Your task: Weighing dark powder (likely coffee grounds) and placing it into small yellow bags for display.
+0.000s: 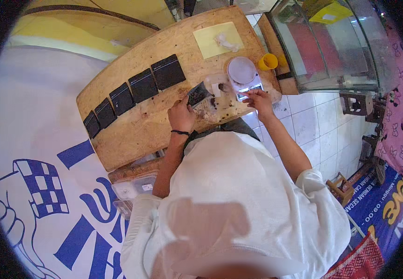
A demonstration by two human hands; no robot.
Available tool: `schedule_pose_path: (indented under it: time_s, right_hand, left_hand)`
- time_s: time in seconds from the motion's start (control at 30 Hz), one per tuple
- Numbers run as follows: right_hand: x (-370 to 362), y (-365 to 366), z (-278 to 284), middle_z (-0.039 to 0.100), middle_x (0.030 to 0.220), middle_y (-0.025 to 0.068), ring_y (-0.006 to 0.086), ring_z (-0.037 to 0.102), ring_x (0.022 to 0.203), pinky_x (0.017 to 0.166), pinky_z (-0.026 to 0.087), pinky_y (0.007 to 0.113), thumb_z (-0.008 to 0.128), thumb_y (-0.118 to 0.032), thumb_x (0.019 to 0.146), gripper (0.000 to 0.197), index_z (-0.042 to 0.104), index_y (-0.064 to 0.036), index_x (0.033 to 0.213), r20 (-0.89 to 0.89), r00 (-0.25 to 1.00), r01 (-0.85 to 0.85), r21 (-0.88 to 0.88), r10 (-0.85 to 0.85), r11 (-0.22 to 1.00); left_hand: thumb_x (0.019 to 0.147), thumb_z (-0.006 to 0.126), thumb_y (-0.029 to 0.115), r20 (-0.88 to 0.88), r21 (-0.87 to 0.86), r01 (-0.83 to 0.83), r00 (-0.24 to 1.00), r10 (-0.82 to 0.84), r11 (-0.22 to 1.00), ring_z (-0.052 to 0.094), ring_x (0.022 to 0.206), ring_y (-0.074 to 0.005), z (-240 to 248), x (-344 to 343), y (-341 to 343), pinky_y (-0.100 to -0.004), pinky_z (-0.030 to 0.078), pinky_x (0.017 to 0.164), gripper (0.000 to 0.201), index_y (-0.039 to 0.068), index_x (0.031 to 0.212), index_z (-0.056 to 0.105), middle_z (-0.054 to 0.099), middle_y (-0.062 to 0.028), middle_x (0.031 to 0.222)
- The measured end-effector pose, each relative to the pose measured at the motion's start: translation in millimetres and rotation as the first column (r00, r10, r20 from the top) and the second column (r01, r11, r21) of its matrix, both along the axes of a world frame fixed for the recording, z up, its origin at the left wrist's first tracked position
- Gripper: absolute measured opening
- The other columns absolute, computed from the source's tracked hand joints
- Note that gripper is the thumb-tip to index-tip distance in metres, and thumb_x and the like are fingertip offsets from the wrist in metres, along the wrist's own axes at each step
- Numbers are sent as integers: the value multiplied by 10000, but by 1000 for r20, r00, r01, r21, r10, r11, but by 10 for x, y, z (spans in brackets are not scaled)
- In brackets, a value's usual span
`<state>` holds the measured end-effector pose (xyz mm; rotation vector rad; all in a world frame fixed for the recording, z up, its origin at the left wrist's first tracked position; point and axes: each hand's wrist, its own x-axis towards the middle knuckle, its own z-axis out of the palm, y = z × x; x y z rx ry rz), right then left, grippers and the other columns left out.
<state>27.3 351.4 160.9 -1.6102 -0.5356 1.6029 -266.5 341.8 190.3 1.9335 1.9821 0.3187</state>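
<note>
My left hand (181, 115) is closed on the edge of a small black pouch (199, 94), tilted over the near side of the wooden table (122, 151). Pinched in the fingers of my right hand (259, 103) is a thin, pale spoon (239, 92); its dark-filled end points toward the pouch. Under that hand lies a white digital scale (256, 86) with a lit display and a round pale pan (242, 69). Small dark bits (214, 103) are scattered between the pouch and the scale. The pouch's mouth is too small to make out.
Several flat black pouches (143, 86) lie in a row along the table's left side. A yellow sheet with crumpled tissue (228, 42) is at the back, and a yellow cup (268, 62) stands by the scale. A glass display case (334, 51) rises on the right.
</note>
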Motion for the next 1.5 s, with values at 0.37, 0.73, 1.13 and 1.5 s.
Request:
schedule_pose_path:
  time_s: [0.37, 0.73, 1.13, 1.5]
  right_hand:
    - [-553, 18, 389, 687, 957, 101, 134, 653, 785, 707, 517, 255, 539, 127, 801, 186, 635, 27, 925, 536, 776, -588, 420, 334, 692]
    - [-327, 51, -298, 680, 840, 147, 292, 672, 753, 666, 531, 378, 590, -26, 776, 177, 680, -62, 925, 784, 599, -605, 307, 165, 735]
    - [-258, -391, -537, 676, 950, 133, 327, 655, 804, 690, 524, 421, 576, -39, 730, 264, 660, -74, 978, 867, 380, -842, 181, 321, 508]
    - [-165, -515, -523, 667, 954, 163, 354, 646, 851, 741, 519, 426, 548, -18, 732, 254, 658, -69, 955, 808, 473, -773, 191, 350, 604]
  left_hand:
    - [785, 588, 111, 6, 3, 3, 1000, -3, 1000, 610, 813, -335, -63, 38, 1, -475, 460, 711, 355, 64, 1135, 629, 624, -163, 872]
    - [753, 595, 97, 23, 27, -6, 1000, 5, 1000, 618, 834, -338, -27, 80, -10, -477, 466, 711, 410, 69, 1161, 616, 633, -182, 907]
    - [767, 598, 116, -17, 54, 21, 1000, -21, 998, 615, 823, -328, -104, 171, 39, -461, 459, 726, 402, 87, 1167, 624, 632, -167, 936]
    - [775, 604, 119, 3, 20, 31, 1000, -31, 999, 619, 823, -331, -86, 148, 63, -464, 473, 712, 410, 88, 1184, 618, 636, -183, 970]
